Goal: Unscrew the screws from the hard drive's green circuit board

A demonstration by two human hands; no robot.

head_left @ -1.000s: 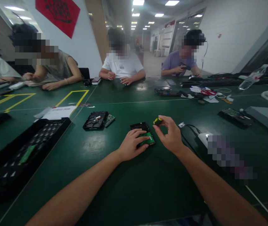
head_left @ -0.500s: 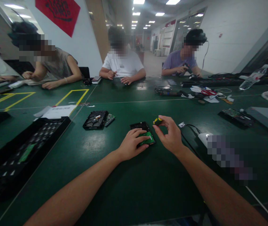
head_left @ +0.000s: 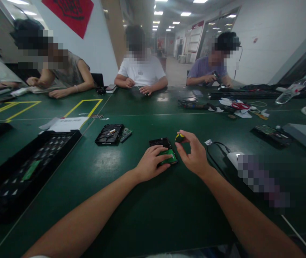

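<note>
My left hand point(head_left: 153, 163) lies with its fingers spread over a black hard drive point(head_left: 160, 142) with a green circuit board point(head_left: 170, 156). Fingertips and thumb rest on the board, hiding part of it. Just right of the drive, my right hand point(head_left: 194, 152) is closed in a pinch on a short yellow-and-black screwdriver point(head_left: 179, 138), held by its handle. Its blade does not show clearly, so I cannot tell whether the tip touches the drive. To the left are another black drive body point(head_left: 110, 134) and a loose circuit board point(head_left: 126, 134).
A long black tray point(head_left: 69, 138) with a green board point(head_left: 31, 170) in it stands at left. On the right are a power strip point(head_left: 233, 156) with cables, another drive point(head_left: 271, 135) and a grey box point(head_left: 305, 134). Several people sit across the green table point(head_left: 153, 215).
The view has shifted slightly. My right hand keeps its pinch on the screwdriver, whose handle appears turned a little. My left hand stays on the drive.
</note>
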